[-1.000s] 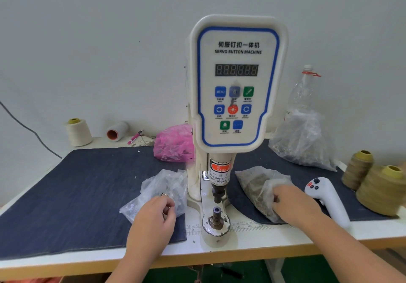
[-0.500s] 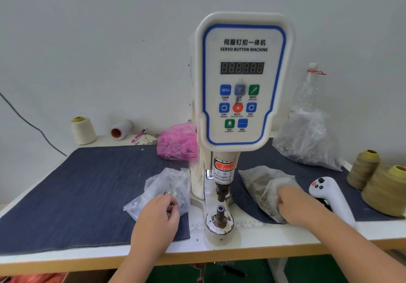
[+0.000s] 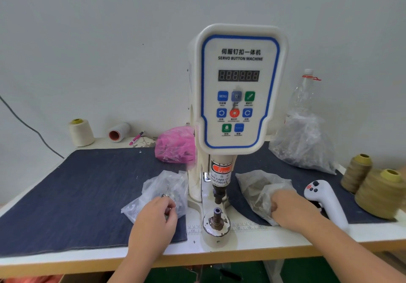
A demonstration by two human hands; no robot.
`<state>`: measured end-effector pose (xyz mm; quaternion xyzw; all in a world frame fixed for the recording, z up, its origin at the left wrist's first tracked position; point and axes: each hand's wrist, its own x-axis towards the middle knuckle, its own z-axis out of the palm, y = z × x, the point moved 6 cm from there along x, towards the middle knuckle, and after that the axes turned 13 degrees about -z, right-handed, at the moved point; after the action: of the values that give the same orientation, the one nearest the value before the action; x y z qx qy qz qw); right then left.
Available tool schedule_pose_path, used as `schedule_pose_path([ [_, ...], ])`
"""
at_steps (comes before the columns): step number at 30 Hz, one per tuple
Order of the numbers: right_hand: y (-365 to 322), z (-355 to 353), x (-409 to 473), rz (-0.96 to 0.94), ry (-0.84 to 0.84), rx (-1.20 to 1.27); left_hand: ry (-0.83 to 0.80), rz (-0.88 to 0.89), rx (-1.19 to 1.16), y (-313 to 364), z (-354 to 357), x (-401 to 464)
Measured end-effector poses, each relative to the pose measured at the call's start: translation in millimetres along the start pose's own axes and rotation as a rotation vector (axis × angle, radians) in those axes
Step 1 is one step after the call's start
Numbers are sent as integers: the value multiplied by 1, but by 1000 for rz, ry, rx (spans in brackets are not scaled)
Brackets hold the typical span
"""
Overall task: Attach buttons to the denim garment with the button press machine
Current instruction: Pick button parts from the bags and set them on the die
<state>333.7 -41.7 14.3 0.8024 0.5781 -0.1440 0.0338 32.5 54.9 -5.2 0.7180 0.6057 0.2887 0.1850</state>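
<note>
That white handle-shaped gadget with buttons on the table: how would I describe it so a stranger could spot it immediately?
Start at the tall servo button machine and look to its right, on the dark denim. The white handheld controller lies just beyond the right hand. Unlike the olive thread cones beside it, it is smooth white plastic with small dark and red buttons.

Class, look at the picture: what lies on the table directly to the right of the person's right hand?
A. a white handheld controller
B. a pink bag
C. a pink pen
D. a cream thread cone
A: the white controller lies on the denim just right of the right hand, while the pink bag, cream cone and pen sit far back on the left.
</note>
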Motion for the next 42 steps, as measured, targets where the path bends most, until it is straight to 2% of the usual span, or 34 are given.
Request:
schedule_pose_path([
  [3, 4, 3, -3, -60, 87, 72, 5, 6, 8, 1, -1, 0],
  [7, 8, 5, -7, -101, 121, 72, 7, 11, 14, 1, 0, 0],
  [10, 7, 6, -5, -50, 107, 37, 10, 20, 16, 1, 1, 1],
  [15, -4, 7, 5, 66, -14, -3, 25, 31, 15, 0, 1, 1],
  [19, -7, 7, -4, 8, 142, -18, 29, 37, 17, -2, 3, 2],
  [22, -4, 5, -9, -26, 161, 20, 30, 40, 12, -3, 4, 3],
  [25, -2, -6, -14, -56, 220, 129, 26, 40, 4, -4, 5, 4],
  [31, -12, -24, -29, -167, 591, 369, 28, 46, -6, -4, 4, 3],
  [33, -15, -23, -30, -165, 665, 459, 28, 45, -4, -4, 4, 3],
  [36, -18, -15, -28, -119, 704, 557, 23, 39, -15, -4, 4, 3],
  [39, -27, -6, -26, -123, 706, 949, 20, 38, -21, -4, 4, 3],
  [42, -56, 5, -28, -201, 587, 1263, 18, 39, -23, -4, 5, 4],
])
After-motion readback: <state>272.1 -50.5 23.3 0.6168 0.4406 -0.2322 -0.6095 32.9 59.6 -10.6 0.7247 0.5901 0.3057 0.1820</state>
